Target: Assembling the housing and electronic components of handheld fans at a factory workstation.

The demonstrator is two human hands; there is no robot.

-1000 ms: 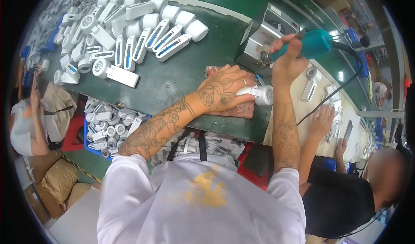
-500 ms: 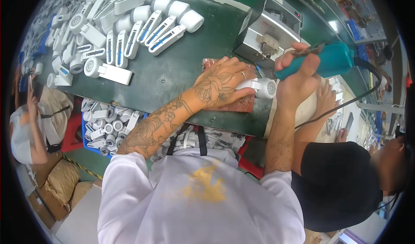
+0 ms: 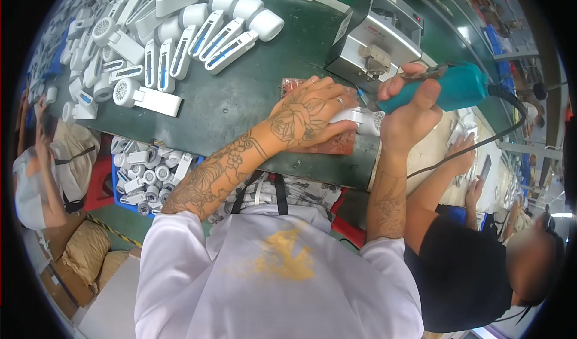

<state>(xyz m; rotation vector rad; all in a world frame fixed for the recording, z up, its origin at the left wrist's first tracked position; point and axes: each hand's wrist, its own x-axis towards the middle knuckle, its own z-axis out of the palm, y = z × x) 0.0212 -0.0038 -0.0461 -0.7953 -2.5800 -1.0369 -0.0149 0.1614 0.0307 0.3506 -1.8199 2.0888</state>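
A white handheld fan [image 3: 371, 122] lies on a red pad [image 3: 324, 147] on the green bench. My left hand [image 3: 314, 112] is closed over its handle and presses it down, hiding most of it. The round, slotted fan head sticks out to the right of my fingers. My right hand [image 3: 415, 112] grips a teal electric screwdriver [image 3: 460, 90], held nearly level with its black cord trailing from the far right end. Its working end sits just above the fan, by the neck, and I cannot tell whether it touches.
A silver bench machine [image 3: 354, 47] stands behind my right hand. Many white fans [image 3: 228, 47] lie piled at the left. Below them is a blue crate [image 3: 123, 198] of fan parts. A co-worker in black [image 3: 463, 273] sits close on my right; another person [image 3: 45, 189] is far left.
My right hand and the screwdriver have shifted slightly left. My left hand stays over the fan. The co-worker at right has leaned back and moved a hand.
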